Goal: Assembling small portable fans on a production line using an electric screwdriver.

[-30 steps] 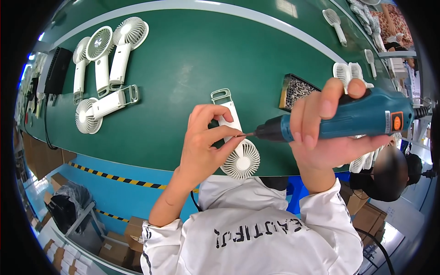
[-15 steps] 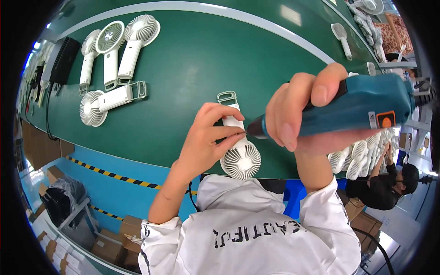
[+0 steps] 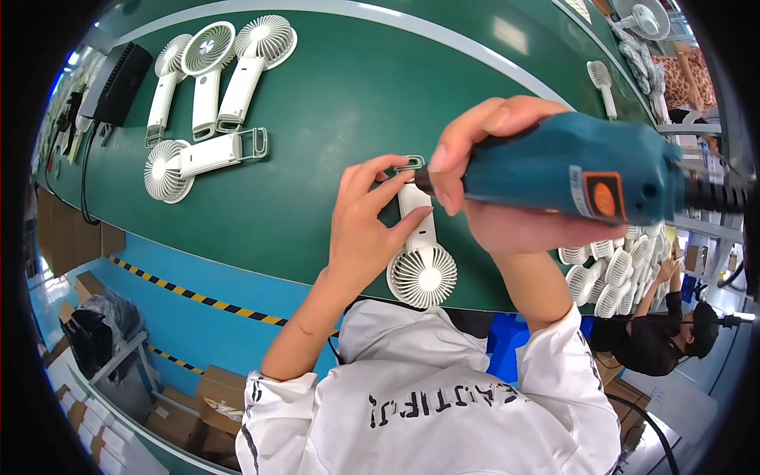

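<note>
A white handheld fan (image 3: 423, 277) lies on the green table in front of me, its round grille toward me and its wire loop (image 3: 411, 163) pointing away. My left hand (image 3: 356, 222) grips the fan's handle, thumb on its surface and fingers close to the loop end. In my right hand (image 3: 507, 214) is a teal electric screwdriver (image 3: 538, 170), held almost level. Its dark tip (image 3: 423, 182) meets the handle's far end beside my left fingertips. Whether a screw sits at the tip, I cannot make out.
Several finished-looking white fans (image 3: 207, 95) lie at the far left, near a black box (image 3: 119, 83). On the right, many fan heads (image 3: 613, 273) are piled at the table edge. A person in black (image 3: 657, 336) works beyond them. The screwdriver's cord (image 3: 712, 196) runs off right.
The screwdriver tip and my left fingers have moved from the middle of the fan's handle, near the grille, up to its loop end. The view has shifted slightly.
</note>
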{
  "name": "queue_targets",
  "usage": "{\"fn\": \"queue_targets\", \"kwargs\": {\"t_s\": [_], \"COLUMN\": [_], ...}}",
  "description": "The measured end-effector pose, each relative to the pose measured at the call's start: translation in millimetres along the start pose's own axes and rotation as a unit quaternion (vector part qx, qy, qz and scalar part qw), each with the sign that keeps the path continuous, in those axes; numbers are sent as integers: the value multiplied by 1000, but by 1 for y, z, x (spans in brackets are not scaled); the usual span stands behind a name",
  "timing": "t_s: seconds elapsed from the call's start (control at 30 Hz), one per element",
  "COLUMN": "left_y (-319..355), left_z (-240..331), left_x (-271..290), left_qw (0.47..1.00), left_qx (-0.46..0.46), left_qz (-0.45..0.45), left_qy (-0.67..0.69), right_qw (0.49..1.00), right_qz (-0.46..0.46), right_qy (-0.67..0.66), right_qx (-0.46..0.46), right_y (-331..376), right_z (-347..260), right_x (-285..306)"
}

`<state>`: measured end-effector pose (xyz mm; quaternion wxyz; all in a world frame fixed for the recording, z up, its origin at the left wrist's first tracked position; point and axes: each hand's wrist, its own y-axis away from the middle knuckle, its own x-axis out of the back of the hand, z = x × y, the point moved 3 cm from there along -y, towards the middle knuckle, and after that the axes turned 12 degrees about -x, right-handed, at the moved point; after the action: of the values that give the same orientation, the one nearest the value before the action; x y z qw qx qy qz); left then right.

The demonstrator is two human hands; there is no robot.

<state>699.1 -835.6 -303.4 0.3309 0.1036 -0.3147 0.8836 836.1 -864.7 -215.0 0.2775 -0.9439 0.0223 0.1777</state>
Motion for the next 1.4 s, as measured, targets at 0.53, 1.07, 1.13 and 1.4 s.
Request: {"fn": "queue_targets", "kwargs": {"t_s": [0.53,1.07,1.13,1.4], "left_y": [0,-2,-1,0], "left_z": [-2,0,1,-2], "left_x": [-5,-5,-5,-6], "left_qw": [1000,998,999,1000], "left_qx": [-3,-25,-18,9], "left_qz": [-10,-30,-25,17], "left_qy": [-9,-39,-36,15], "right_qw": [999,998,998,997], "right_qz": [-27,12,-7,47], "right_qy": [-24,-24,10,14], "right_qx": [-29,-56,-57,-56], "right_y": [-5,-4,-5,0], "right_z": [10,8,0,0], "right_x": [5,1,2,12]}}
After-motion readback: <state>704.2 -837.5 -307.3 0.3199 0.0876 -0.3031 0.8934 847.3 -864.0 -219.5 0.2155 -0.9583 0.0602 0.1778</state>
